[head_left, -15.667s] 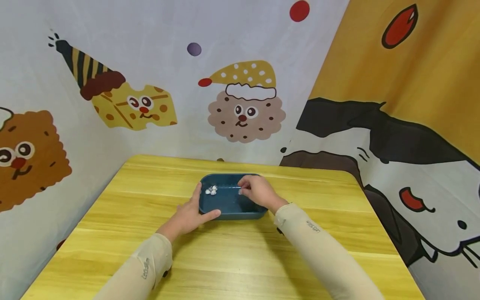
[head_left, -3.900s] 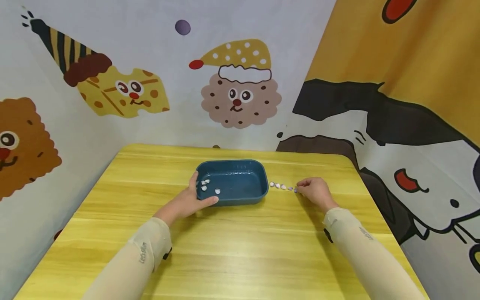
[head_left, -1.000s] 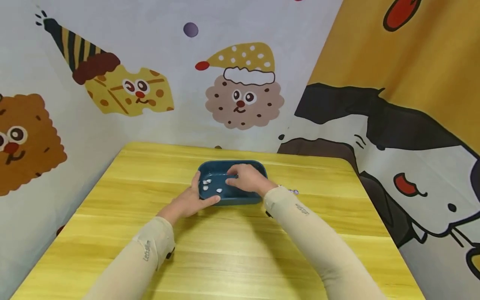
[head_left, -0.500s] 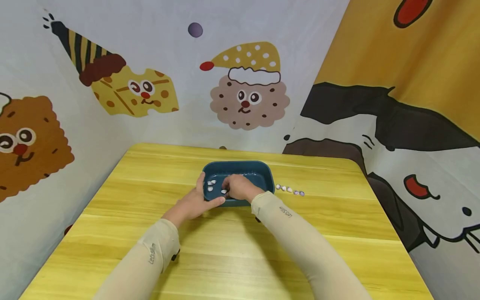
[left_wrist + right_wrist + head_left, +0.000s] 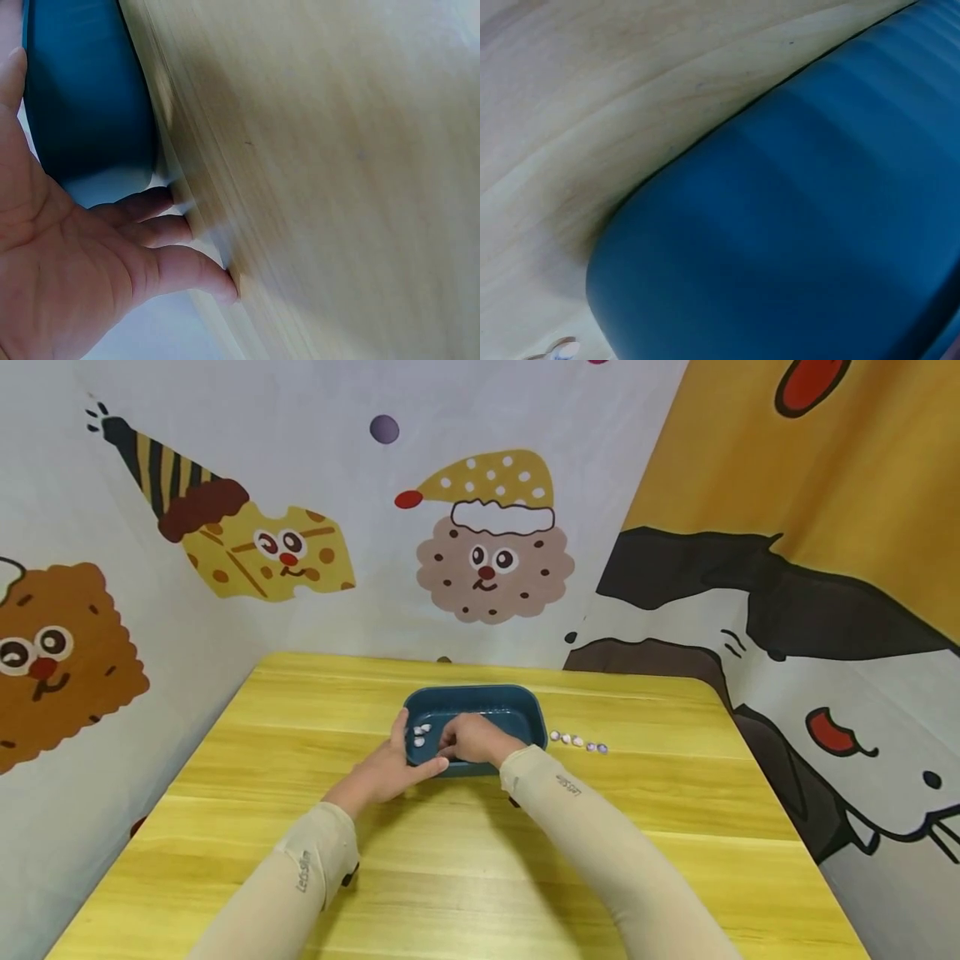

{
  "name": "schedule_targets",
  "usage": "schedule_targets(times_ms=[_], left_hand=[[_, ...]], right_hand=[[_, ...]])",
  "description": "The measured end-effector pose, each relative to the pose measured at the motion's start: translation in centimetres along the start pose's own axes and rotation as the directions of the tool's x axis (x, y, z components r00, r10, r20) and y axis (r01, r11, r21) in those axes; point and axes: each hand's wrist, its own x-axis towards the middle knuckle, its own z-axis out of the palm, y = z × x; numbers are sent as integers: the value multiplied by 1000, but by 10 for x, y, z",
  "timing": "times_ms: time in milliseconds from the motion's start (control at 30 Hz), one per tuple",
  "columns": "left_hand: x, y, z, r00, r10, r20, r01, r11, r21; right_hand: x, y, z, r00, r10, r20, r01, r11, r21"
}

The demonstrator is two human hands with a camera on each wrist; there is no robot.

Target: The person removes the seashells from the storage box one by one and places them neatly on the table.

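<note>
In the head view my left hand (image 5: 380, 772) is spread against the left end of a dark blue tray (image 5: 534, 718), thumb along the near rim and fingers by the left wall. The left wrist view shows its fingers (image 5: 191, 270) fairly straight beside the tray. Inside the tray, my right hand (image 5: 476, 739) reaches down with curled fingers and thumb brought together over a small whitish shell, which they hide. A few more small whitish shells (image 5: 419, 742) lie in the tray's left part. The right wrist view shows the tray's outer wall (image 5: 780, 217) but not the fingertips.
A row of several small white and purplish shells (image 5: 577, 741) runs rightward from the tray's right end on the wooden table (image 5: 450, 877). Printed cartoon cloth (image 5: 360, 635) hangs behind the table and at its sides.
Since a second ago my right hand has moved left and down inside the tray, and its fingertips now cover the separate shell seen there before. The left hand keeps its place at the tray.
</note>
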Motion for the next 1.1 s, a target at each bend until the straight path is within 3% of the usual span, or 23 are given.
schedule_targets(times_ms=[533, 867, 1100], left_hand=[[2, -3, 4, 1000, -10, -8, 10, 1000, 11], [1, -1, 5, 999, -33, -13, 34, 999, 38], [1, -1, 5, 999, -48, -11, 49, 997, 55]], right_hand=[[1, 5, 4, 992, -43, -118, 38, 998, -49], [2, 9, 4, 992, -38, -123, 18, 988, -155], [1, 12, 4, 990, -32, -135, 14, 991, -133]])
